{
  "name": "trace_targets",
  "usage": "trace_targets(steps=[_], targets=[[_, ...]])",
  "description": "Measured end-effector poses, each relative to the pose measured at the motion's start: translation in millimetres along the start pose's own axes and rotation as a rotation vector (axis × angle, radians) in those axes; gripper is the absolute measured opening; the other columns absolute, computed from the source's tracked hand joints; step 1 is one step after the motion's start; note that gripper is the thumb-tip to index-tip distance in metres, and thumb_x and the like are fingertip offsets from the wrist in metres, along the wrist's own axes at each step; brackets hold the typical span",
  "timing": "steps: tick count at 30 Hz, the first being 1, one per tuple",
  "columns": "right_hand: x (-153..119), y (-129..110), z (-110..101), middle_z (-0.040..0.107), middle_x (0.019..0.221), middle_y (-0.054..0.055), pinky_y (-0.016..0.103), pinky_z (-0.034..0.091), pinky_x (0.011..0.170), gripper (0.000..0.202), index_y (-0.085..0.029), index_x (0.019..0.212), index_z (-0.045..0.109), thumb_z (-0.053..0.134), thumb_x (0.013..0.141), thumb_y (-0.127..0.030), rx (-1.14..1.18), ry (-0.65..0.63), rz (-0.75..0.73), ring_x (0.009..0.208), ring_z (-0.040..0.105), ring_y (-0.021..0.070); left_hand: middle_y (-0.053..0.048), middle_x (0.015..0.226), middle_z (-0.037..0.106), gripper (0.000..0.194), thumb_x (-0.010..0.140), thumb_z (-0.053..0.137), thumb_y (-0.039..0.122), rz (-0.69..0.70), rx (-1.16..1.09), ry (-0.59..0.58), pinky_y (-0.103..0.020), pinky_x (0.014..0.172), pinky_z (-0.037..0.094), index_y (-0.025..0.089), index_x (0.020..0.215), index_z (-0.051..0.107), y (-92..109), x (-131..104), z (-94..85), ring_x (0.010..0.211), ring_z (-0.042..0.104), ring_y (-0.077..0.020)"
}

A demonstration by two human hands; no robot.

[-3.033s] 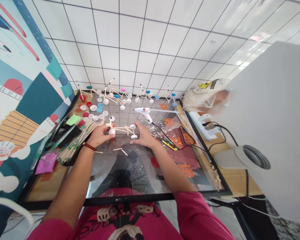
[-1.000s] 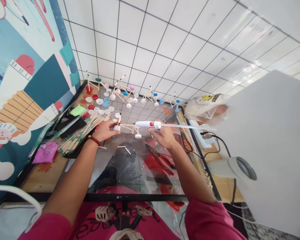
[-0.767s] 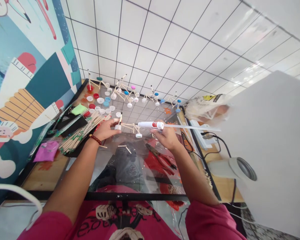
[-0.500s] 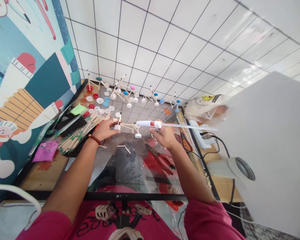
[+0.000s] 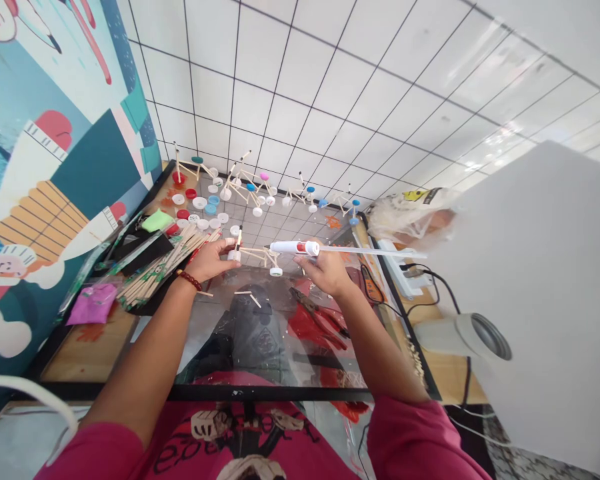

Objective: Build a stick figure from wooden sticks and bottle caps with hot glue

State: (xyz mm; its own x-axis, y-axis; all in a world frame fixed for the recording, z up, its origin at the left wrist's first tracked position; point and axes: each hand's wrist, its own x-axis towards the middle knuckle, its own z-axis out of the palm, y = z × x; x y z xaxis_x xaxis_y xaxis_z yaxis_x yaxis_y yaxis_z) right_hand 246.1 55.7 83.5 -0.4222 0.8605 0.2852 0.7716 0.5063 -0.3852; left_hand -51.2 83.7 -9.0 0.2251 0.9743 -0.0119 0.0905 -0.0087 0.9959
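My left hand (image 5: 214,259) is closed on a white bottle cap at the left end of a small wooden-stick model (image 5: 257,253). A short stick with a dark tip stands up from that cap. At the model's right end is another white cap (image 5: 276,272). My right hand (image 5: 326,268) grips a white hot glue gun (image 5: 290,247), with a long clear glue stick (image 5: 370,251) sticking out of its back. The gun's nozzle points left, close over the model's sticks; whether it touches them I cannot tell.
Finished-looking stick-and-cap models (image 5: 260,193) line the table's back edge. Loose caps (image 5: 200,201) and a pile of wooden sticks (image 5: 165,263) lie left. Red-handled pliers (image 5: 320,317) rest near my right forearm. A power strip (image 5: 400,270) and a grey-white cylinder (image 5: 460,337) stand right.
The glue gun has shifted slightly left, its nozzle now nearer the middle of the stick model. My left hand has stayed in place on the cap.
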Motion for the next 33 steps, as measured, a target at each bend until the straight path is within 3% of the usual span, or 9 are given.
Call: trace_targets(steps=[11,22,33], targets=[[-4.3,4.4,-3.1,0.068,0.086,0.006,0.030,0.045,0.071,0.026,-0.018,0.091,0.065,0.053,0.090,-0.040,0.174,0.029,0.001,0.075,0.062,0.0207,-0.011,0.121,0.072,0.069,0.049,0.089,0.038,-0.006,0.006,-0.001,-0.045,0.102,0.049,0.016,0.113,0.072,2.6,-0.9,0.3,0.113,0.066,-0.0324],[-1.6,1.8,-4.4,0.068,0.079,0.008,0.031,0.043,0.068,0.033,-0.016,0.095,0.064,0.047,0.089,-0.044,-0.052,0.025,0.060,0.073,0.064,0.0252,-0.010,0.120,0.073,0.070,0.048,0.090,0.038,0.008,-0.006,0.002,-0.045,0.103,0.048,0.017,0.112,0.072,0.1,-0.1,0.5,0.112,0.066,-0.0325],[2.9,-0.1,0.2,0.070,0.084,0.010,0.031,0.045,0.070,0.032,-0.015,0.097,0.066,0.049,0.090,-0.042,-0.069,-0.023,0.085,0.076,0.065,0.0248,-0.010,0.120,0.072,0.070,0.053,0.087,0.037,-0.005,0.023,-0.016,-0.043,0.100,0.049,0.016,0.117,0.070,-0.1,-0.5,-0.4,0.111,0.066,-0.0309]])
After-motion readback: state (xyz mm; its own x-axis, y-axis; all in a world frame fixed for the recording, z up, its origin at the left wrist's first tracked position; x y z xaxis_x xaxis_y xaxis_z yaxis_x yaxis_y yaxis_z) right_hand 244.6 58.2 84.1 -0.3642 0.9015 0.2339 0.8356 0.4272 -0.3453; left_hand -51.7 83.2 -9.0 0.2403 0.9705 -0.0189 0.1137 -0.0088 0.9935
